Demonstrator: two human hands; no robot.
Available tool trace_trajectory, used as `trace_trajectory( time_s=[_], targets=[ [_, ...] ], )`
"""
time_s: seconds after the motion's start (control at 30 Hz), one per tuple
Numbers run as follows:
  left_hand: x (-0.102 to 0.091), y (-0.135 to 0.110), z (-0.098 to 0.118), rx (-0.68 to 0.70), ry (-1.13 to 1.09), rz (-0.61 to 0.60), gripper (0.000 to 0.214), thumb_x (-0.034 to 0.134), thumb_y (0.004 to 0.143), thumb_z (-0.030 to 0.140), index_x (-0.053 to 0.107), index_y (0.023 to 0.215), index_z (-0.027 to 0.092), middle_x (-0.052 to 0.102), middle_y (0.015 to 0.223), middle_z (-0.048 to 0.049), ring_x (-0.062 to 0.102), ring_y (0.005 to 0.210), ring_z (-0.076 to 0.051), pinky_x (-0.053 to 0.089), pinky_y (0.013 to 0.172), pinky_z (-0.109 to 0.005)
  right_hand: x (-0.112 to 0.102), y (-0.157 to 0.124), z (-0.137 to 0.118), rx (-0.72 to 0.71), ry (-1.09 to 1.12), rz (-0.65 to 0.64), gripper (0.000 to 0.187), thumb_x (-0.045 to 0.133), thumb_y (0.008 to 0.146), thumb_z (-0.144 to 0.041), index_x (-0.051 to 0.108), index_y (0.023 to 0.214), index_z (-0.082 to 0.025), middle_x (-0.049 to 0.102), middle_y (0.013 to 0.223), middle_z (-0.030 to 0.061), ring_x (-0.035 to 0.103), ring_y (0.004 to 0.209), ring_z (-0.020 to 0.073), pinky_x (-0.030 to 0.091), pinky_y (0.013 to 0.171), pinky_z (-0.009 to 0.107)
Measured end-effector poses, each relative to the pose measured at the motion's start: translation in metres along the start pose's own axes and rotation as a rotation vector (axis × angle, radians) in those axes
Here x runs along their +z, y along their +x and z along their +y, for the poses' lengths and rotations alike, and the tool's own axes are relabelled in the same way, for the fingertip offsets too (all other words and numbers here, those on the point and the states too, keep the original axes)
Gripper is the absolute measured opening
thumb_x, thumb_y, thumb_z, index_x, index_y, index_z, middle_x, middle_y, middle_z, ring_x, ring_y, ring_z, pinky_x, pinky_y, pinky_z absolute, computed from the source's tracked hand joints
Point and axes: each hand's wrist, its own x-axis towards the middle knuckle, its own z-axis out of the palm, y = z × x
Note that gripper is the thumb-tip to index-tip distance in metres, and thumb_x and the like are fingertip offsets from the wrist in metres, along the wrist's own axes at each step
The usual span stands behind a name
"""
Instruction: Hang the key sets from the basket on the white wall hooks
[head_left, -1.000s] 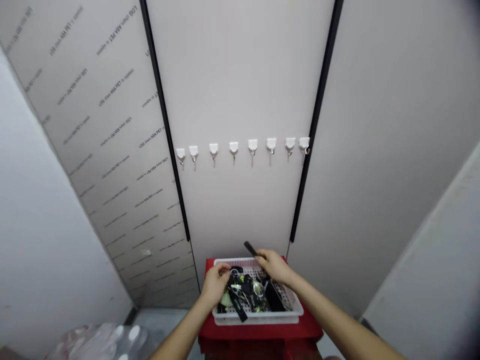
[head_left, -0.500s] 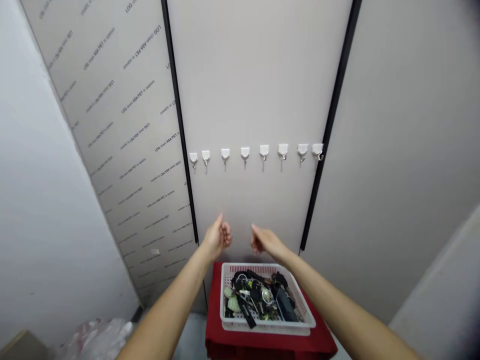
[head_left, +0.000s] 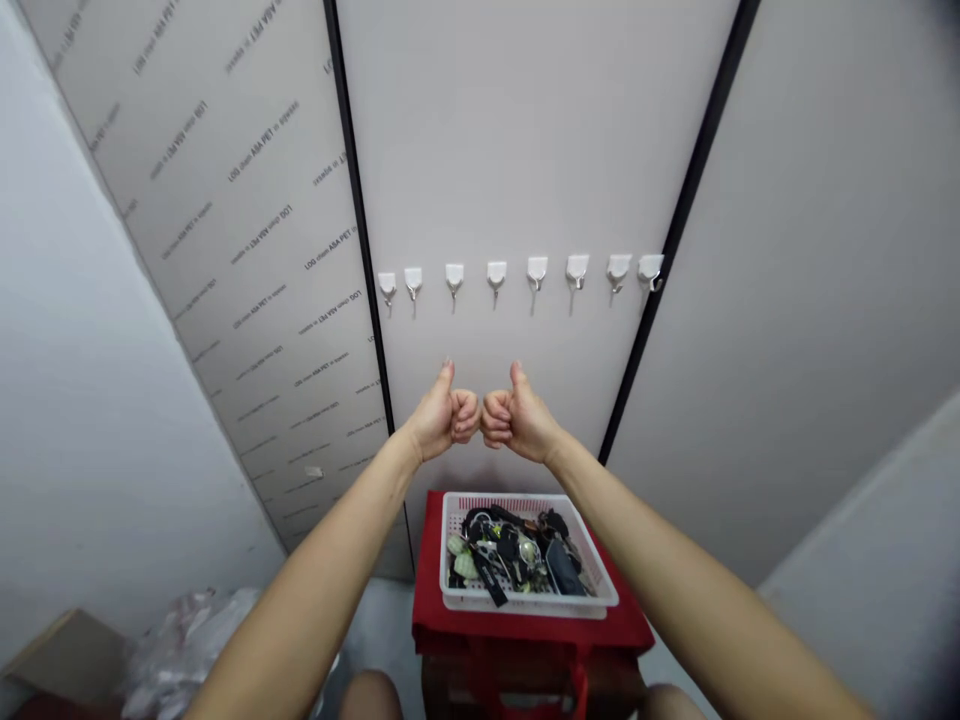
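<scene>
The left hand (head_left: 448, 410) no longer reaches in at the basket's rim, as it did a second ago, but is up well above the white basket (head_left: 611, 598). The right hand (head_left: 517, 412) is raised too, without the slim dark object it held then. Half a second ago a gap parted them; now their curled fingers meet or nearly meet, and both thumbs point straight up. Below the left hand, pale green pieces (head_left: 465, 566) are fully uncovered.
</scene>
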Motion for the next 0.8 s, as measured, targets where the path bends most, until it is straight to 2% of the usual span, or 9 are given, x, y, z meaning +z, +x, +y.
trace_trajectory(
  time_s=[0.13,0.2,0.3,0.37,0.47,0.53,0.6,0.7,0.8],
  targets=[
    [-0.006,0.001,-0.013,-0.031,0.039,0.049,0.057,0.009,0.063,0.062,0.029,0.036,0.015,0.026,0.028,0.0043,0.022,0.026,-0.003,0.015,0.033,-0.018,-0.003,0.002,0.011,0.028,-0.064,0.031,0.054,0.011,0.062,-0.064,0.023,0.039,-0.017,0.023,0.03,-0.0071,0.021,0.027,0.0034,0.025,0.033,0.019],
    [-0.011,0.001,-0.028,-0.065,0.128,0.156,0.056,0.011,0.062,0.062,0.031,0.038,0.015,0.029,0.03,0.0043,0.024,0.027,-0.004,0.017,0.034,-0.018,-0.006,0.001,0.027,0.043,-0.151,0.107,0.052,0.015,0.062,-0.063,0.025,0.041,-0.017,0.025,0.032,-0.0075,0.023,0.028,0.0035,0.026,0.034,0.019],
    [-0.025,-0.006,-0.065,-0.137,0.428,0.367,0.048,0.026,0.062,0.057,0.039,0.044,0.015,0.038,0.036,0.0035,0.032,0.033,-0.005,0.023,0.038,-0.019,-0.015,-0.006,0.064,0.091,-0.499,0.223,0.042,0.034,0.062,-0.054,0.034,0.045,-0.016,0.03,0.035,-0.0071,0.028,0.032,0.0039,0.026,0.036,0.018],
    [-0.036,-0.015,-0.094,-0.176,0.692,0.423,0.035,0.039,0.061,0.046,0.043,0.047,0.014,0.042,0.041,0.0033,0.036,0.039,-0.006,0.026,0.042,-0.019,-0.023,-0.016,0.09,0.108,-0.818,0.212,0.027,0.047,0.059,-0.038,0.042,0.047,-0.014,0.036,0.039,-0.0062,0.031,0.037,0.0039,0.026,0.039,0.017],
    [-0.049,-0.032,-0.131,-0.206,0.998,0.361,0.015,0.049,0.057,0.029,0.051,0.057,0.014,0.047,0.049,0.0033,0.04,0.048,-0.008,0.029,0.048,-0.019,-0.037,-0.036,0.119,0.097,-1.156,0.058,0.008,0.048,0.057,-0.018,0.054,0.061,-0.015,0.045,0.048,-0.0043,0.037,0.044,0.0051,0.029,0.046,0.017],
    [-0.051,-0.042,-0.146,-0.207,1.116,0.311,0.014,0.05,0.055,0.022,0.054,0.068,0.016,0.051,0.059,0.002,0.043,0.056,-0.009,0.031,0.054,-0.02,-0.046,-0.048,0.127,0.062,-1.292,0.0,0.02,0.046,0.056,-0.012,0.057,0.073,-0.017,0.051,0.06,-0.0017,0.042,0.053,0.0075,0.032,0.053,0.019],
    [-0.05,-0.048,-0.154,-0.188,1.209,0.294,0.021,0.05,0.055,0.018,0.054,0.076,0.018,0.053,0.071,-0.0003,0.046,0.066,-0.012,0.033,0.061,-0.021,-0.056,-0.057,0.126,0.039,-1.393,0.068,0.024,0.045,0.057,-0.011,0.057,0.078,-0.018,0.053,0.07,0.0012,0.045,0.062,0.01,0.033,0.061,0.02],
    [-0.044,-0.049,-0.158,-0.14,1.323,0.269,0.03,0.049,0.055,0.016,0.052,0.085,0.02,0.052,0.086,-0.0032,0.044,0.082,-0.015,0.032,0.071,-0.023,-0.073,-0.065,0.118,0.093,-1.453,0.273,0.025,0.043,0.061,-0.014,0.056,0.082,-0.016,0.053,0.074,0.004,0.046,0.065,0.0114,0.034,0.064,0.022],
    [-0.038,-0.046,-0.164,-0.124,1.403,0.229,0.039,0.05,0.055,0.016,0.049,0.093,0.021,0.051,0.094,-0.0042,0.042,0.089,-0.018,0.03,0.076,-0.026,-0.079,-0.071,0.115,0.094,-1.465,0.267,0.028,0.045,0.06,-0.016,0.054,0.087,-0.017,0.052,0.076,0.0043,0.046,0.067,0.0117,0.035,0.065,0.022]
  ],
)
